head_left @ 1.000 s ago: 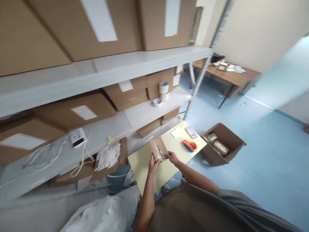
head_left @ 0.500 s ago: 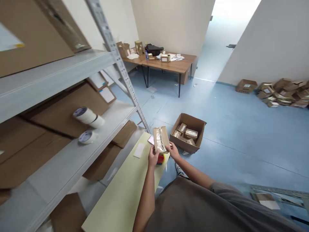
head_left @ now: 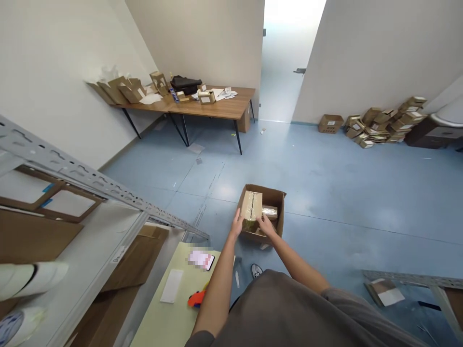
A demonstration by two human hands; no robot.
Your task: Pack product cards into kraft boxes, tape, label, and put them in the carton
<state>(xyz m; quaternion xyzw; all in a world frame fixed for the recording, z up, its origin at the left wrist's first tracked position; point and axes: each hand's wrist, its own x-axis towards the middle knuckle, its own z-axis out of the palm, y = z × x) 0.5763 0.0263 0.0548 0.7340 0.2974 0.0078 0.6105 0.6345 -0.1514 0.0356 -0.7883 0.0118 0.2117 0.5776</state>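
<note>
A small taped cardboard box [head_left: 251, 205] is held between my two hands, over the left part of a large open carton [head_left: 281, 217] on the floor. My left hand [head_left: 237, 225] grips its left side; my right hand [head_left: 266, 225] closes on its lower right corner. Clear tape shines along its top. Inside the carton, another small taped box [head_left: 269, 212] shows to the right of the held one. The held box and my hands hide much of what lies in there. Whether the held box touches anything inside, I cannot tell.
A pale yellow table [head_left: 159, 323] at lower left bears a phone [head_left: 202, 259], a white card [head_left: 171, 286] and an orange-and-blue object [head_left: 196, 299]. Metal shelving [head_left: 104, 185] stands left. A wooden table [head_left: 217, 110] is at the back; stacked cardboard boxes [head_left: 385, 123] lie far right.
My hands have carried the small box from beside the yellow table to over the large carton. The view has swung rightward, bringing more of the floor and right wall into sight.
</note>
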